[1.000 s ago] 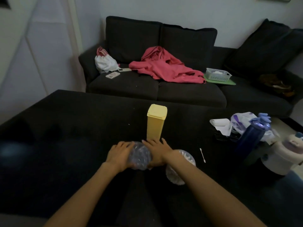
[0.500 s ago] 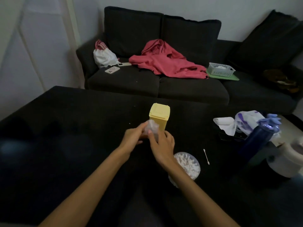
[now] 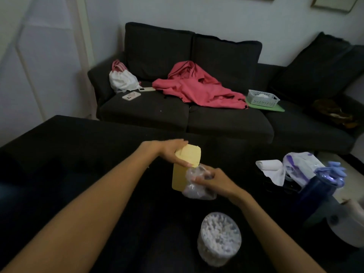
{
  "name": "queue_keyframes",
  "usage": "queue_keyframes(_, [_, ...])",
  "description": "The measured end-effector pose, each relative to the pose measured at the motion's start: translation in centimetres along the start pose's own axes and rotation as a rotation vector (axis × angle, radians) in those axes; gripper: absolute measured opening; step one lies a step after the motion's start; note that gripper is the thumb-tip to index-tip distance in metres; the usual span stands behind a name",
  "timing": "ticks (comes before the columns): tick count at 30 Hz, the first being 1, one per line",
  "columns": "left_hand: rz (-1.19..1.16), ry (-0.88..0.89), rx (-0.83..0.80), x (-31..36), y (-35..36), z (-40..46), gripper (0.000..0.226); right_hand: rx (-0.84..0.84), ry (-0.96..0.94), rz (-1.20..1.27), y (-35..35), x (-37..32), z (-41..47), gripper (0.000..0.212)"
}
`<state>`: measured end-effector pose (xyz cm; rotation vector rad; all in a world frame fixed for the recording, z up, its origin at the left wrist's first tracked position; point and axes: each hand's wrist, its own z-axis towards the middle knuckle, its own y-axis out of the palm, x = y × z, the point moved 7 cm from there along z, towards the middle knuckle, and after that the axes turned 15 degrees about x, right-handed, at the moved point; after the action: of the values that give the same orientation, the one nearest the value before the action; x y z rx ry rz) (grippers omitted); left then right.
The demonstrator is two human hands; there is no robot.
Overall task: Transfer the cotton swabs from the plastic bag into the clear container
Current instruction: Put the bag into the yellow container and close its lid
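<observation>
The container (image 3: 219, 238) looks full, so transfer seems done. My right hand (image 3: 213, 181) grips the bag (image 3: 198, 185); left hand (image 3: 171, 152) holds the yellow box (image 3: 186, 166). Next, I put the bag away.

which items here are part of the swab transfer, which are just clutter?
In play:
clear container, full of cotton swabs
plastic bag, crumpled in right hand
yellow box, lid gripped by left hand

Lying about:
pink garment
white bag
phone
mesh basket
blue bottle

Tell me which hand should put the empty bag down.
Right. The right hand already holds the crumpled bag, while the left hand grips the yellow box. The swabs already fill the clear container.
</observation>
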<state>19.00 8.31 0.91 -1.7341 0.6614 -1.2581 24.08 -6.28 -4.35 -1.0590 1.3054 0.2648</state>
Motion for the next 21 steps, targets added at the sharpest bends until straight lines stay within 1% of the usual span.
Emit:
queue_keyframes(1, [-0.007,-0.007,-0.017,-0.3,0.3,0.7,0.093,0.000,-0.009,0.036,0.4,0.4,0.4,0.033])
queue_keyframes(3, [-0.010,-0.001,0.032,-1.2,0.1,1.3,0.091,0.057,-0.052,0.051,0.7,0.9,0.9,0.038])
queue_keyframes(4, [-0.002,0.012,0.046,-1.5,0.1,1.2,0.091,0.086,-0.077,0.060,0.8,1.1,0.8,0.034])
queue_keyframes(7, [-0.026,-0.001,0.028,-2.1,0.4,1.2,0.085,0.103,-0.112,0.164,1.2,1.3,0.8,0.014])
queue_keyframes(9, [-0.128,-0.042,0.045,-1.8,-0.1,0.9,0.076,0.083,-0.121,0.201,1.6,1.1,0.6,0.012])
queue_keyframes(10, [-0.196,-0.069,0.072,-1.6,-0.5,0.7,0.075,0.076,-0.123,0.183,1.6,0.9,0.5,0.013])
queue_keyframes(13, [-0.328,-0.158,0.122,-1.6,-1.5,0.4,0.085,0.097,-0.094,0.028,-0.3,0.2,0.1,0.012])
queue_keyframes(15, [-0.402,-0.240,0.127,-2.2,-1.9,0.1,0.090,0.134,-0.114,-0.075,-2.6,-0.4,-0.3,0.022])
queue_keyframes(17, [-0.490,-0.296,0.126,-2.7,-2.1,-0.3,0.092,0.174,-0.156,-0.110,-4.4,-1.7,-1.2,0.015])
queue_keyframes(18, [-0.538,-0.309,0.121,-2.9,-2.0,-0.5,0.091,0.215,-0.207,-0.128,-5.0,-2.5,-1.6,0.012])
queue_keyframes(20, [-0.614,-0.327,0.112,-3.0,-1.8,-0.9,0.088,0.412,-0.360,-0.179,-6.1,-4.8,-2.4,0.023])
queue_keyframes(21, [-0.626,-0.334,0.110,-3.0,-1.6,-1.2,0.088,0.483,-0.405,-0.169,-6.3,-5.6,-2.6,0.027])
